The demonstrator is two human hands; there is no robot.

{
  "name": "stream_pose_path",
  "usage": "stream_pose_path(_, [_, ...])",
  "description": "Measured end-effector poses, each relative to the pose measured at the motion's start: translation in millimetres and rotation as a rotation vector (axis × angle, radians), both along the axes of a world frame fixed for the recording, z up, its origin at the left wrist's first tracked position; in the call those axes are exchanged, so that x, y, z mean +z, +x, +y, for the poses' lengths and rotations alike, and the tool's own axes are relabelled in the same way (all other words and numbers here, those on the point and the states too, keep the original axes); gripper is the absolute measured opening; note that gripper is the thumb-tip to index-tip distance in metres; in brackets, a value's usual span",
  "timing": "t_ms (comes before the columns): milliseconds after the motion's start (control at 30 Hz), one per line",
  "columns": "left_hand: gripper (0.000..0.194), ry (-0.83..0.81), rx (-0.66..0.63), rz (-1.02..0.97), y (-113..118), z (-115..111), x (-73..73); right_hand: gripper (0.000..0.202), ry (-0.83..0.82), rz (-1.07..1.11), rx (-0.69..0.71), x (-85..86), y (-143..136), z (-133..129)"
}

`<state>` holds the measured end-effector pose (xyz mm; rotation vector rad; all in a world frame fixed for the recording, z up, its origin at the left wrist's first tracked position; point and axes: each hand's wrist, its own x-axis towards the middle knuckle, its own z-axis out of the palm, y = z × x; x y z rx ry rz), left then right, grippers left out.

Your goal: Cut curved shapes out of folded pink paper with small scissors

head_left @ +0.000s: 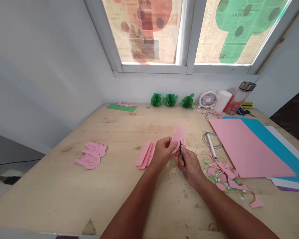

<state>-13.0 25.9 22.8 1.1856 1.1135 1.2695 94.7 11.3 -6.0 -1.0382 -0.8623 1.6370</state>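
Above the middle of the wooden table, my left hand (164,148) pinches a pink paper cutout (179,135) with scalloped, curved edges. My right hand (190,162) is closed around a slim dark tool (182,157), whose tip meets the lower part of the paper. Whether it is a craft knife or small scissors, I cannot tell. Just left of my left hand lies a folded pink paper stack (145,156), partly covered by that wrist. Farther left rests a pile of scalloped pink cutouts (92,154).
Pink and green scraps (224,174) lie right of my right hand, below a white pen-like tool (211,146). Large coloured sheets (249,146) cover the right side. Green paper ornaments (169,100), a small fan (208,99) and a glass bottle (240,98) line the back.
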Motion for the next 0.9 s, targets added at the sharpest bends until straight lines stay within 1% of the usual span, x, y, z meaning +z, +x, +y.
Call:
stream_pose_path(333, [0.028, -0.002, -0.021, -0.020, 1.2, -0.4, 0.2, 0.040, 0.018, 0.003, -0.001, -1.4, -0.2, -0.5])
stream_pose_path(500, [0.028, -0.009, 0.010, -0.004, 0.4, 0.7, -1.7, 0.039, 0.016, -0.007, 0.002, -0.6, 0.1, 0.4])
stream_pose_path(700, [0.027, -0.014, -0.060, -0.019, -0.2, 0.4, -2.1, 0.038, 0.015, -0.024, -0.003, -0.3, 1.2, 1.3])
stream_pose_path(900, [0.026, -0.001, -0.075, -0.013, -1.6, 0.7, -3.9, 0.038, 0.024, -0.027, 0.001, -1.1, 2.2, 2.0])
